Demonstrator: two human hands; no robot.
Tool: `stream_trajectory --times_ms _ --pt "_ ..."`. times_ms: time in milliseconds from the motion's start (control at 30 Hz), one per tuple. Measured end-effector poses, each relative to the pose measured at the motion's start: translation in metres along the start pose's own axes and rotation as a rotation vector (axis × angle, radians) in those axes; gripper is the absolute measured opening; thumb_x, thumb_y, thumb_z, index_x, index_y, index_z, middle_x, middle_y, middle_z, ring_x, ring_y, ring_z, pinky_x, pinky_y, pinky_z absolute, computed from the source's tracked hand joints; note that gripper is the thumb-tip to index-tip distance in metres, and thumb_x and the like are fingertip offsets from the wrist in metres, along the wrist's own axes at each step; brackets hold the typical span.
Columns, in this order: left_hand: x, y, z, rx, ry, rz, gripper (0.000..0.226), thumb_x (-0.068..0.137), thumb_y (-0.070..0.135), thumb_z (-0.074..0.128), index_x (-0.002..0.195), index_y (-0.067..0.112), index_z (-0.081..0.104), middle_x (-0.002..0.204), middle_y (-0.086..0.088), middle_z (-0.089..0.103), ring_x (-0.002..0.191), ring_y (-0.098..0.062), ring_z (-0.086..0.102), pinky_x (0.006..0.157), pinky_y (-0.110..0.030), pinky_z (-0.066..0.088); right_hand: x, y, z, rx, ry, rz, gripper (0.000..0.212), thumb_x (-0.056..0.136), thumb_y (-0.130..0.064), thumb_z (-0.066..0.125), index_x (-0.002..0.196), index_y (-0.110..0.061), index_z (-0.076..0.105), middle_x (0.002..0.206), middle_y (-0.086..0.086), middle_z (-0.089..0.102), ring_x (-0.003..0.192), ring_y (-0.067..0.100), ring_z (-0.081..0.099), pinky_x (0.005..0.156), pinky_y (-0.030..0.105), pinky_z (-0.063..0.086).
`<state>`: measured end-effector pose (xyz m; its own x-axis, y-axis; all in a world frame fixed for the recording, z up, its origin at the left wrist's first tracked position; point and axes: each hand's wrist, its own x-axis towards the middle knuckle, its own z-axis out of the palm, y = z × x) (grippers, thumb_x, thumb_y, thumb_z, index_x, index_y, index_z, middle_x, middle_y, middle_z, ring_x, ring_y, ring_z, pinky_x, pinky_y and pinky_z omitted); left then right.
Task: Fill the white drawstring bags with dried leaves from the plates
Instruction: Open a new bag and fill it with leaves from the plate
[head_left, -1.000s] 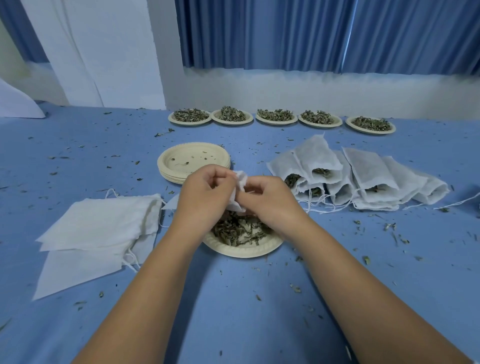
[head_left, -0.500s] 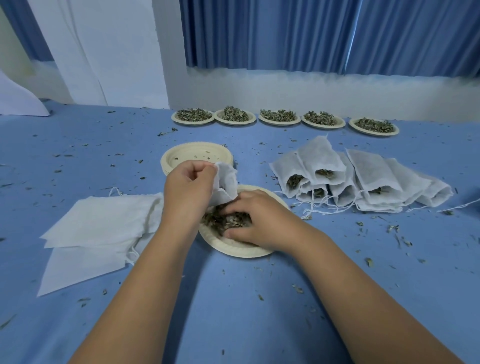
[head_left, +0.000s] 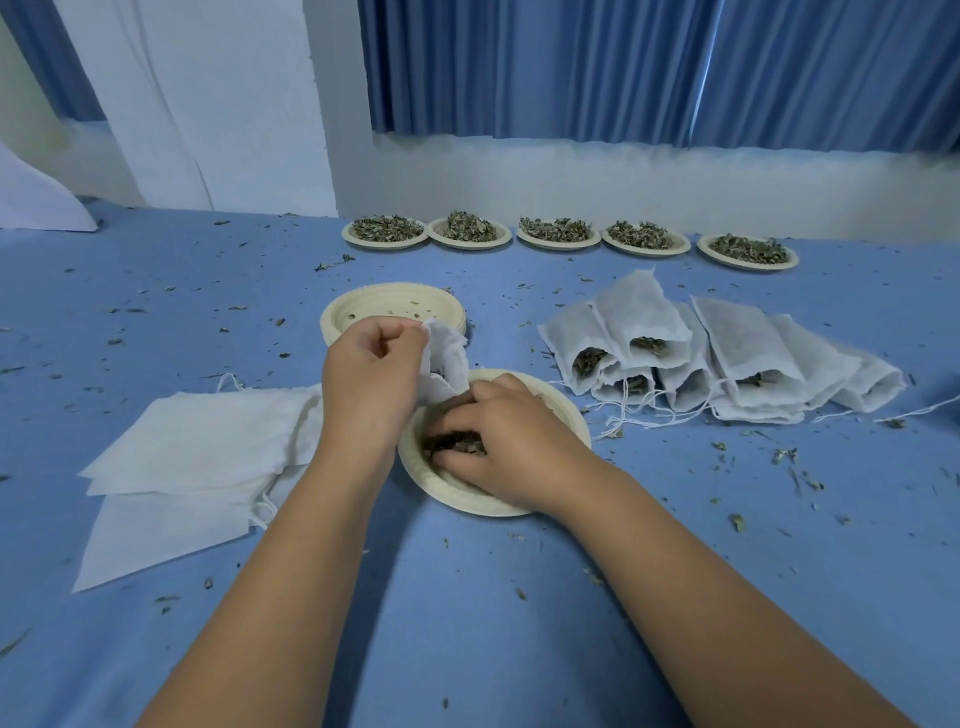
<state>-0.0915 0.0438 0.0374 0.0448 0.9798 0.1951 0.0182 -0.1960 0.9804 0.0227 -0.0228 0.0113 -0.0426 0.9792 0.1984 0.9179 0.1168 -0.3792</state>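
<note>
Pinching bag (head_left: 448, 357) edge, left hand (head_left: 366, 387) sits beside right hand (head_left: 506, 441) gripping leaves (head_left: 453, 445).

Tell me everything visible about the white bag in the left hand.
The bag is thin, white, fibrous-looking cloth, crumpled and hanging over the far rim of the near plate. The left hand pinches its top edge; its lower end meets the right hand, which curls round the leaves. No drawstring shows.

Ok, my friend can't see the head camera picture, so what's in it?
A person's left hand pinches a white drawstring bag above a paper plate while the right hand grabs dried leaves from it. On the blue table lie flat empty bags at left, filled bags at right, and five leaf-filled plates at the back.
</note>
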Motion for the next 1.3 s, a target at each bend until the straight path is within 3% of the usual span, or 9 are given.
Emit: stream_trajectory --times_ms 167,400,700,800,933,1100,1300 --pt "-0.001 0.001 -0.001 -0.002 -0.013 -0.003 0.016 0.089 0.015 0.06 0.075 0.021 0.065 0.06 0.008 0.049 0.055 -0.01 0.042 0.059 -0.024 0.038 -0.002 0.004 -0.009 0.016 0.027 0.019 0.013 0.087 -0.029 0.067 0.097 -0.025 0.072 0.097 -0.009 0.059 0.104 0.018 0.049 0.094 0.037 0.043" --pt "-0.001 0.001 -0.002 0.0 -0.029 0.002 0.011 0.089 0.015 0.06 0.081 0.016 0.067 0.062 0.006 0.05 0.055 -0.01 0.043 0.057 -0.022 0.037 -0.006 0.001 -0.015 -0.029 -0.012 0.075 0.029 0.088 -0.031 0.068 0.117 -0.026 0.069 0.115 0.0 0.059 0.111 0.018 0.05 0.094 0.034 0.043" --pt "0.0 0.0 -0.001 0.014 -0.022 0.007 0.012 0.089 0.017 0.061 0.079 0.02 0.067 0.062 0.008 0.052 0.054 -0.007 0.045 0.055 -0.019 0.038 -0.005 0.001 -0.015 -0.018 0.016 0.078 0.028 0.087 -0.013 0.065 0.112 -0.025 0.07 0.104 -0.004 0.065 0.095 0.015 0.059 0.082 0.032 0.048" --pt "0.0 0.0 -0.001 0.009 -0.016 0.009 0.013 0.089 0.016 0.061 0.079 0.021 0.067 0.062 0.009 0.054 0.054 -0.006 0.046 0.055 -0.019 0.039 -0.005 0.001 -0.016 0.12 0.103 0.105 0.023 0.084 -0.017 0.07 0.104 -0.028 0.073 0.103 -0.01 0.069 0.095 0.008 0.06 0.083 0.026 0.049" --pt "0.002 0.0 -0.002 0.009 0.017 0.022 0.016 0.089 0.017 0.061 0.076 0.024 0.066 0.067 0.01 0.058 0.053 0.001 0.048 0.051 -0.011 0.04 -0.005 0.005 -0.025 0.327 0.165 0.197 0.021 0.079 -0.02 0.078 0.094 -0.033 0.073 0.089 -0.018 0.068 0.085 -0.006 0.058 0.071 0.003 0.041" --pt "0.002 -0.001 -0.002 0.004 0.027 0.017 0.013 0.089 0.017 0.062 0.079 0.022 0.067 0.07 0.01 0.06 0.052 0.003 0.049 0.05 -0.008 0.041 -0.007 0.011 -0.042 0.63 0.188 0.269 0.02 0.074 -0.016 0.084 0.089 -0.025 0.075 0.079 -0.015 0.069 0.067 -0.008 0.061 0.064 0.005 0.044" --pt "0.002 -0.001 -0.002 0.024 0.017 0.015 0.013 0.089 0.018 0.062 0.078 0.025 0.067 0.068 0.011 0.059 0.054 0.001 0.05 0.052 -0.011 0.041 -0.009 0.017 -0.053 0.858 0.224 0.324 0.021 0.073 -0.014 0.085 0.088 -0.026 0.076 0.077 -0.016 0.074 0.077 -0.009 0.066 0.063 0.004 0.046"
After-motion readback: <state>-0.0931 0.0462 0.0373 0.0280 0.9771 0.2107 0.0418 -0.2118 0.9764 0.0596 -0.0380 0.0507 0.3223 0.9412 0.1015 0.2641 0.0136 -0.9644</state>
